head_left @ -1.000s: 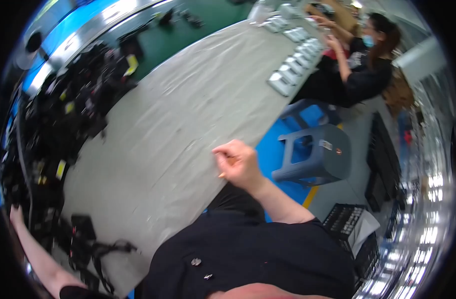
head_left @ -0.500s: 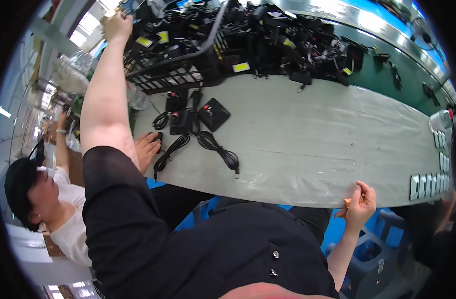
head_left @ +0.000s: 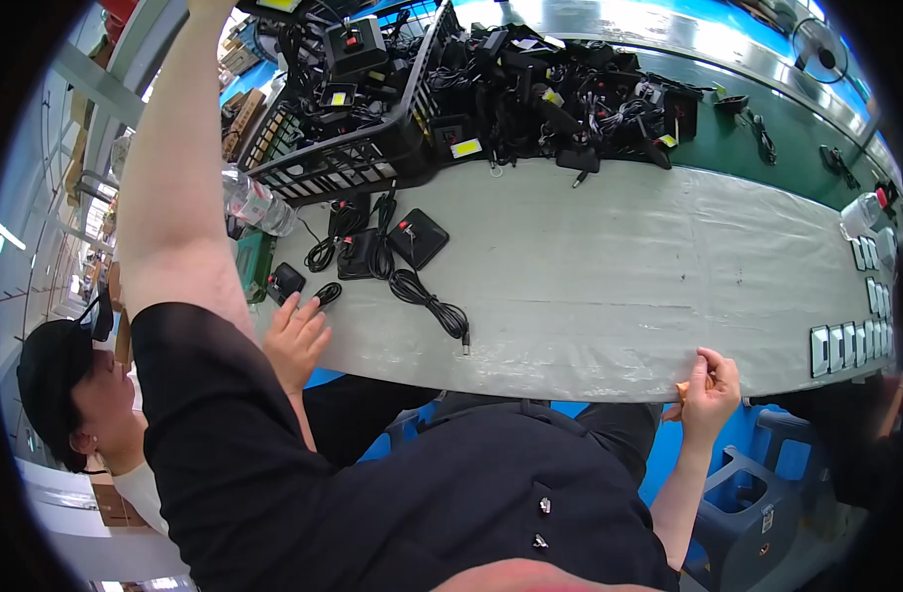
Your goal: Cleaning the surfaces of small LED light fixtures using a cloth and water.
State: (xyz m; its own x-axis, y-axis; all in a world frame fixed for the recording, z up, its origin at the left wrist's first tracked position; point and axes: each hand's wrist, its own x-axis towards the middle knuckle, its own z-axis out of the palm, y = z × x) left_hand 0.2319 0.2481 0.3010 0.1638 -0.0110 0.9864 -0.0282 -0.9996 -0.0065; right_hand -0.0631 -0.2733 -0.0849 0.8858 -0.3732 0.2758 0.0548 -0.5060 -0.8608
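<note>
Pinching an orange scrap (head_left: 681, 390), probably light, soft, best held edgewise, the right hand (head_left: 710, 397) curls; the left hand's grip I can't tell.

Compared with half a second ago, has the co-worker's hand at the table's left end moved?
Yes. Judged against the coiled black cable, the co-worker's hand has shifted toward the near edge of the table.

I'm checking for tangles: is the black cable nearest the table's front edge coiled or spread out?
Coiled: the black cable lies in bundled loops, its plug sticking out.
</note>
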